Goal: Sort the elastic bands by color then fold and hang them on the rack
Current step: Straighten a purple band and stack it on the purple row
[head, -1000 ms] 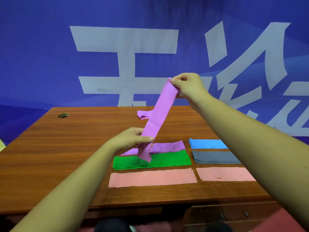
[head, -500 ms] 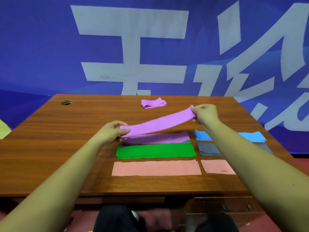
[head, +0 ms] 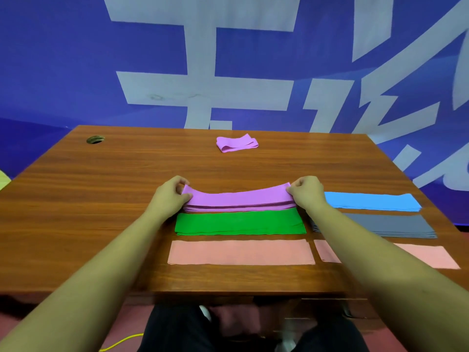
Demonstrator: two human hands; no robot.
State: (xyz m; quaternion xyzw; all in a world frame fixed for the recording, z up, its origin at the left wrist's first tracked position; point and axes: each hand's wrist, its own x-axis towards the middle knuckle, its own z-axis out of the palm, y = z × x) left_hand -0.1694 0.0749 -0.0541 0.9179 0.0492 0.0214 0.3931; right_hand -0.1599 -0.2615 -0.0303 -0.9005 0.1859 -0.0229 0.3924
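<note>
The left hand (head: 170, 196) and right hand (head: 305, 193) each pinch an end of a purple band (head: 238, 196), which sags over the purple stack (head: 238, 208) mid-worktop (head: 101, 199). Open wood spreads left. A folded band (head: 237, 143) lies near the far edge. A green stack (head: 239, 222) and a pink strip (head: 241, 251) lie nearer. The right forearm (head: 368, 250) partly hides the blue stack (head: 373, 201), grey stack (head: 390, 224) and second pink strip (head: 429, 257).

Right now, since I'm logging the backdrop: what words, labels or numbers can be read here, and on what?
On the blue banner: large white Chinese characters, cut off by the frame edges and the table; none reads whole.
On the elastic bands and the table: no text visible.
</note>
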